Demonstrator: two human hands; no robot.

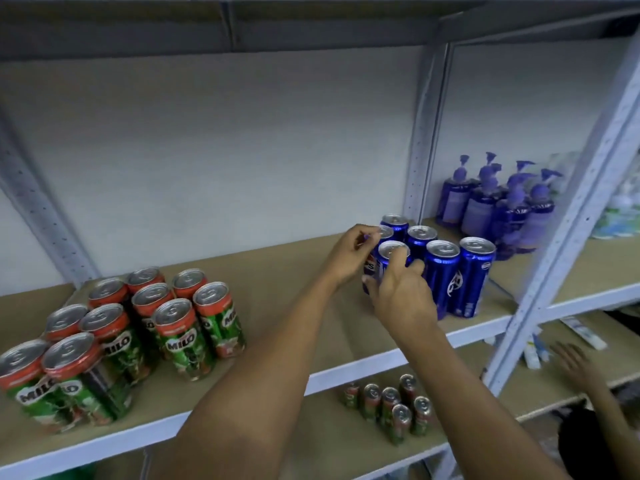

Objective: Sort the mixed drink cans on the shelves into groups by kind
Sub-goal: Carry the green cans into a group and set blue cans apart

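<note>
Two hands work at the blue cans [441,268], which stand bunched by the post [420,140]. Left hand [349,252] pinches the rim of a rear can; right hand [403,292] wraps a front can [393,258], apparently to press both snug into the cluster. Milo cans [138,327] stand grouped well left of the post, so the kinds already lie apart. More Milo cans [391,407] wait below.
</note>
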